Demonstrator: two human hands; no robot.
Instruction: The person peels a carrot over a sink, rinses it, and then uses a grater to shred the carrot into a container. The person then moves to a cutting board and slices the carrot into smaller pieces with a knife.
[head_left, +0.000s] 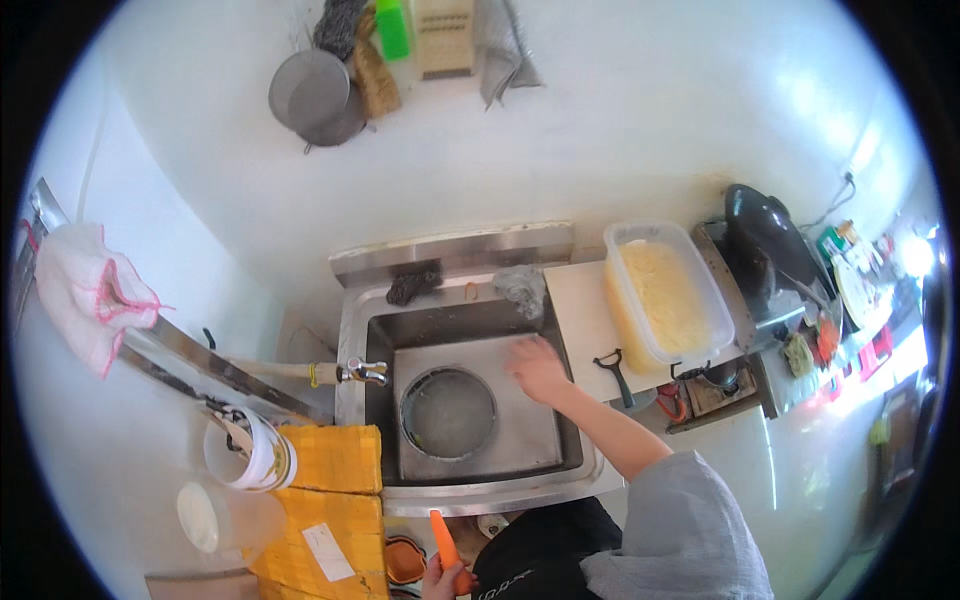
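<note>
At the bottom edge of the view my left hand (441, 579) grips an orange carrot (448, 547), its tip pointing up towards the front rim of the stainless steel sink (480, 499). My right hand (536, 369) reaches over the right part of the sink basin, slightly blurred, with fingers somewhat apart and no object visible in it. Left of it, a round metal bowl (450, 412) of cloudy water sits on the basin floor. A Y-shaped peeler (616, 375) with a dark green handle lies on the white board (576, 315) beside the sink.
A tap (364, 371) juts over the sink's left side. Dark mesh (415, 283) and a crumpled clear plastic bag (521, 289) lie on the back ledge. A plastic tub of pale yellow food (667, 300) stands right. Taped yellow boxes (330, 465) and a white bucket (251, 454) are left.
</note>
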